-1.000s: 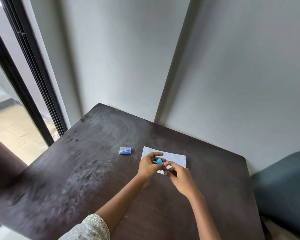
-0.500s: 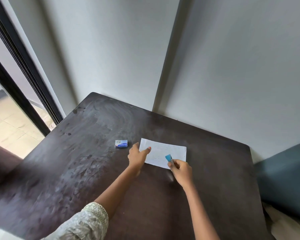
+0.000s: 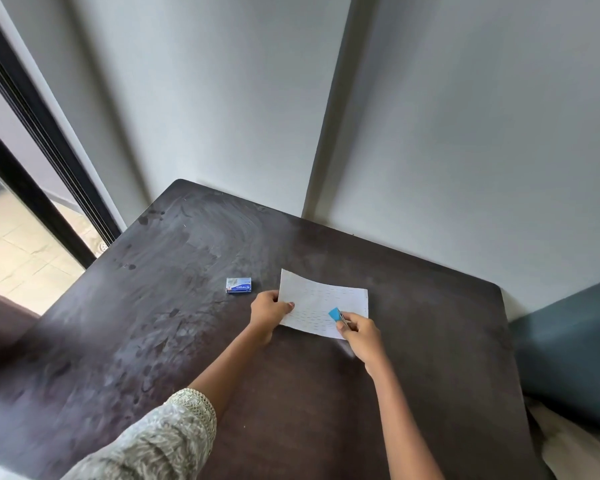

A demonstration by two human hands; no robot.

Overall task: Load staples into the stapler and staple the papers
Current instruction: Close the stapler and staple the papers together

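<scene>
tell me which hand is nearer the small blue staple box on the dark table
Left. The left hand grips the white paper's left edge, just right of the small blue staple box; the right hand, holding the blue stapler, is farther right.

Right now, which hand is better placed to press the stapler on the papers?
The right hand. It already holds the blue stapler over the near right part of the papers. The left hand grips their left edge, steadying them.

left arm: sleeve (image 3: 160, 441) worn, pale grey-green patterned fabric, cuff edged with cream lace trim | right arm: bare, no sleeve seen | hands: bare, no rings or gloves seen
</scene>
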